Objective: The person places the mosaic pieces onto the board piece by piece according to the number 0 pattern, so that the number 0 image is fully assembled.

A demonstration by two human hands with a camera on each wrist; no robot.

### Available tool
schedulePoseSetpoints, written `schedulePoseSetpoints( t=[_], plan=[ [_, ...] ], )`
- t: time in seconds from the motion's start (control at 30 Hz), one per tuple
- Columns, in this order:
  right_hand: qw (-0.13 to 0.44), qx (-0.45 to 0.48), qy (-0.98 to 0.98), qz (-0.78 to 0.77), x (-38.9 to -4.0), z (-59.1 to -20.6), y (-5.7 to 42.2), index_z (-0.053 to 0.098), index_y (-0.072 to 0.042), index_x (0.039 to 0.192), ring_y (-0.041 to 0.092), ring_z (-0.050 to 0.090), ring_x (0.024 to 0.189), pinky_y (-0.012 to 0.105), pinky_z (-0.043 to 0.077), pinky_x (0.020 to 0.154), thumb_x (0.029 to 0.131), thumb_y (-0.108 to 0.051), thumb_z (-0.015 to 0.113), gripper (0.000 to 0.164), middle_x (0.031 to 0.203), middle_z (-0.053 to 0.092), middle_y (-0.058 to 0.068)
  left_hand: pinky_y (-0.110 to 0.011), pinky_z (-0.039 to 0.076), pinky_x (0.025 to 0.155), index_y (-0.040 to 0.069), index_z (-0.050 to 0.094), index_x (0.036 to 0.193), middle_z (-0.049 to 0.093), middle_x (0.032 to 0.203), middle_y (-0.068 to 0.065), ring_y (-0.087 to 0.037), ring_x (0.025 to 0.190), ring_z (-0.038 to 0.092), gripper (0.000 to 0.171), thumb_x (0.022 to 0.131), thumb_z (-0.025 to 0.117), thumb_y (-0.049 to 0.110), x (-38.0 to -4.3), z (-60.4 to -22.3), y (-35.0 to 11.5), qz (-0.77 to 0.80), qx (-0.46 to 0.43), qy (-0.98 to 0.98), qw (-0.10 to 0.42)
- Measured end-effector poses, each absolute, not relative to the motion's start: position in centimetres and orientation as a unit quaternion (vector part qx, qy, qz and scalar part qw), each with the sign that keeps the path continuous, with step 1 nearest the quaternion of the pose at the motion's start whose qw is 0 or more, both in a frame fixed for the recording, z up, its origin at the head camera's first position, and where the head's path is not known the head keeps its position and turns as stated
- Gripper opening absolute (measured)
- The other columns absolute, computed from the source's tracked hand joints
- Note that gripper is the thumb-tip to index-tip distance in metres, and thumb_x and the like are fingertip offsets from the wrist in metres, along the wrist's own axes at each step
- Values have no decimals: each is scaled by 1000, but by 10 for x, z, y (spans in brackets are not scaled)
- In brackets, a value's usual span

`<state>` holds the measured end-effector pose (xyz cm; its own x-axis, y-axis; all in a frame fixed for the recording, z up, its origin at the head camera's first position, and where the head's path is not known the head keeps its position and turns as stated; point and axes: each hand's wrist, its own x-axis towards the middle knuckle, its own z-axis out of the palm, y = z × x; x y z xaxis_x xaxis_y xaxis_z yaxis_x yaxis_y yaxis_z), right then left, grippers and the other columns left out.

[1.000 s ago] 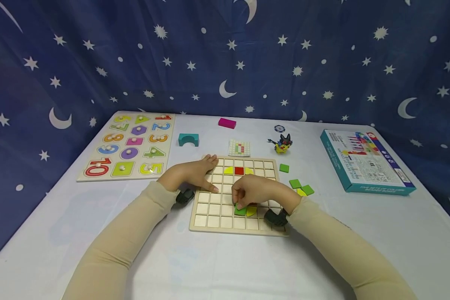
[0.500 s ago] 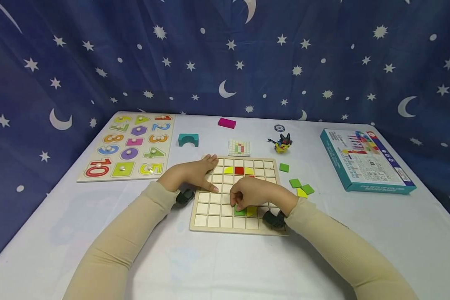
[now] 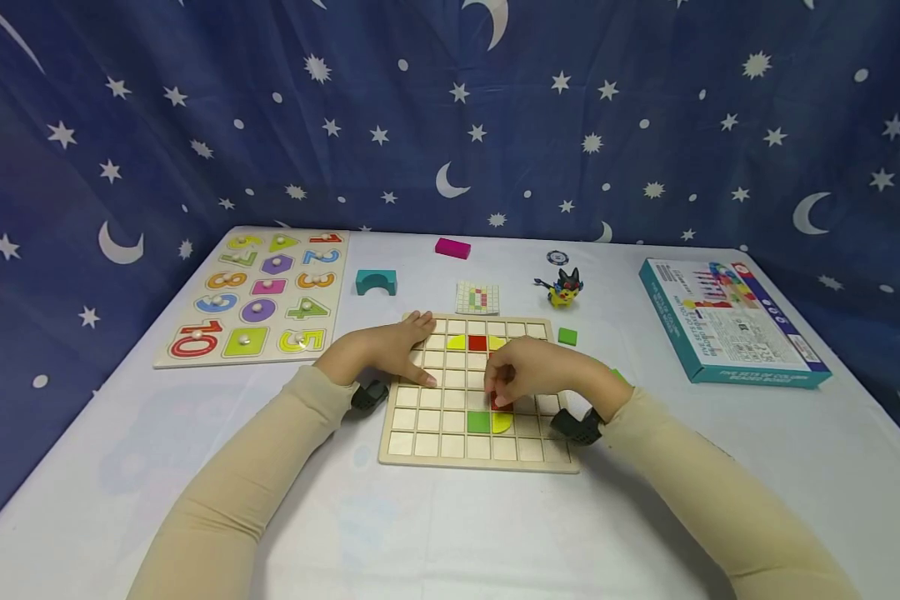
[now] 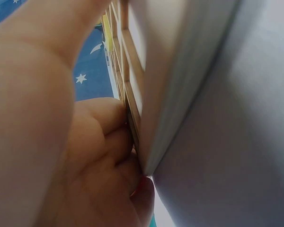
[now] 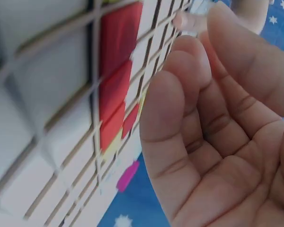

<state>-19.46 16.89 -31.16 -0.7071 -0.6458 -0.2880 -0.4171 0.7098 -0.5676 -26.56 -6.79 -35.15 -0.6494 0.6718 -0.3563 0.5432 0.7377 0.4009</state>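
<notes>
The wooden grid board (image 3: 429, 444) lies in the middle of the white table. My left hand (image 3: 381, 346) rests on its left edge, thumb spread over the squares; the left wrist view shows the fingers against the rim. Above the board's right half is my right hand (image 3: 532, 367), fingers bent loosely and thumb apart, with nothing between them in the right wrist view. A green square tile (image 3: 478, 422) sits in a cell beside a yellow rounded tile (image 3: 502, 423). Red tiles (image 5: 116, 87) run in a line, partly under my right hand in the head view.
Behind the board lies a small pattern card (image 3: 477, 297). A loose green tile (image 3: 567, 337) and a toy figure (image 3: 564, 287) are to its right, a teal box (image 3: 735, 325) further right. A number puzzle (image 3: 258, 296), teal arch block (image 3: 376, 282) and magenta block (image 3: 452, 248) stand left and back.
My right hand has let go of the green tile, which now lies flat in its cell, and has moved up and right. My left hand has stayed on the board's edge.
</notes>
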Motion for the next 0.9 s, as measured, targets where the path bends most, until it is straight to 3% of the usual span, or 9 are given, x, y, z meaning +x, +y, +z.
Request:
schedulePoseSetpoints(
  t=[0.9],
  plan=[
    [205, -148, 932, -259, -196, -318, 297, 68, -3, 92, 18, 53, 85, 29, 47, 70, 72, -2, 73, 21, 91, 64, 5, -41, 4, 116, -1, 7, 147, -3, 154, -14, -28, 142, -7, 106, 76, 69, 50, -267, -352, -68, 122, 341, 899, 248]
  ],
)
